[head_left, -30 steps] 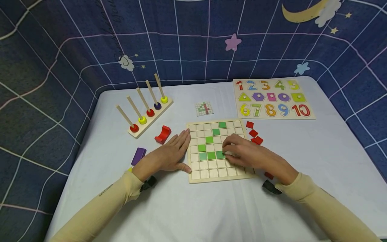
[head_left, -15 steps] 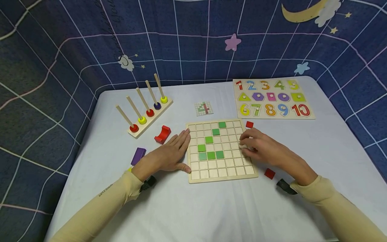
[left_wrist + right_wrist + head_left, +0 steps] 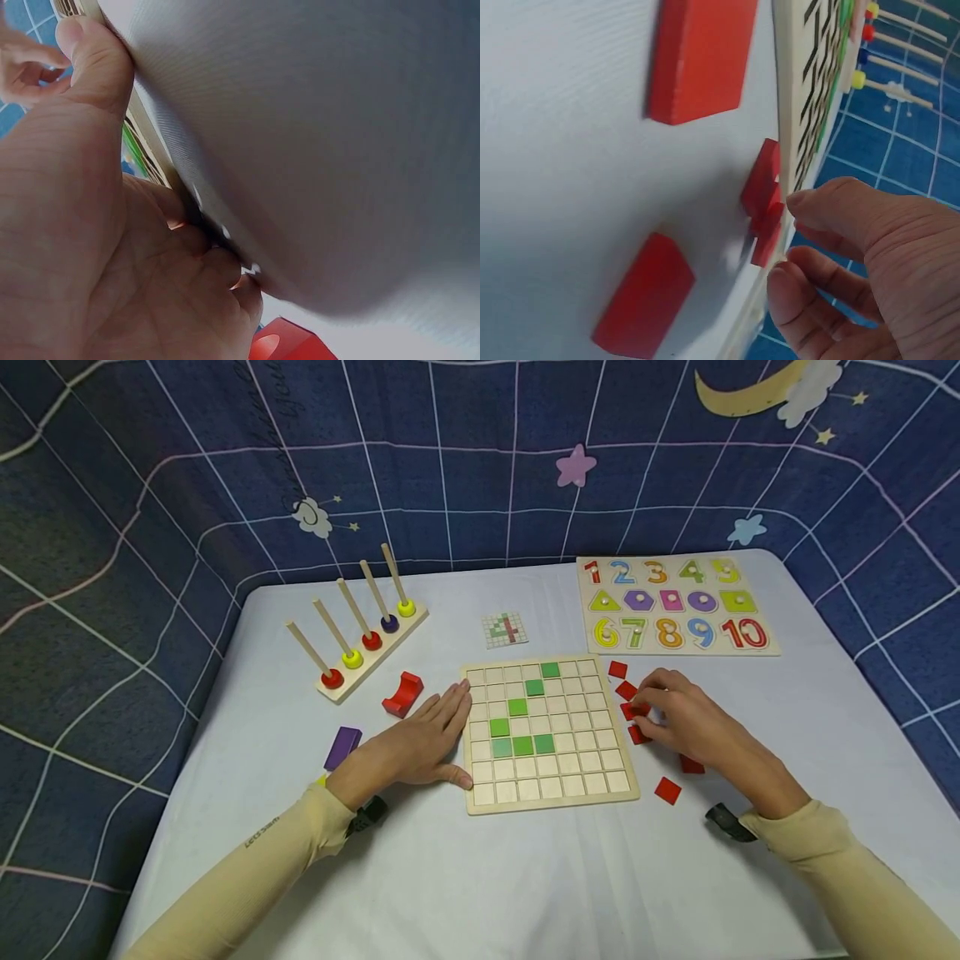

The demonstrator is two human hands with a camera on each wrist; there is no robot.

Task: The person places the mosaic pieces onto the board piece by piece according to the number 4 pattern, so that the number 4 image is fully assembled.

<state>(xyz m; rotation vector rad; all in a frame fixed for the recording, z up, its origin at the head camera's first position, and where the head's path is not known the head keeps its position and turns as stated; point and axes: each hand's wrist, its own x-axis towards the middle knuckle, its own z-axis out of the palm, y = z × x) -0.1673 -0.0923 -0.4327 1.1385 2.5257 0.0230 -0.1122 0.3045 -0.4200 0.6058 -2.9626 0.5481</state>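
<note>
A wooden grid board lies mid-table, with several green square tiles set in its cells. My left hand rests against the board's left edge, fingers straight and thumb spread at its lower corner. To the right of the board, my right hand hovers over a cluster of loose red square tiles. In the right wrist view a gap separates its bent thumb and fingers, close to two overlapping red tiles. Another red tile lies nearer me, below that hand.
Behind the board is a small pattern card. A number puzzle board sits at the back right. At left stand a peg stacker, a red arch block and a purple block.
My right hand has moved right, from over the board's grid to the red tiles beside it, uncovering more of the cells and tiles. The left hand has stayed in place.
</note>
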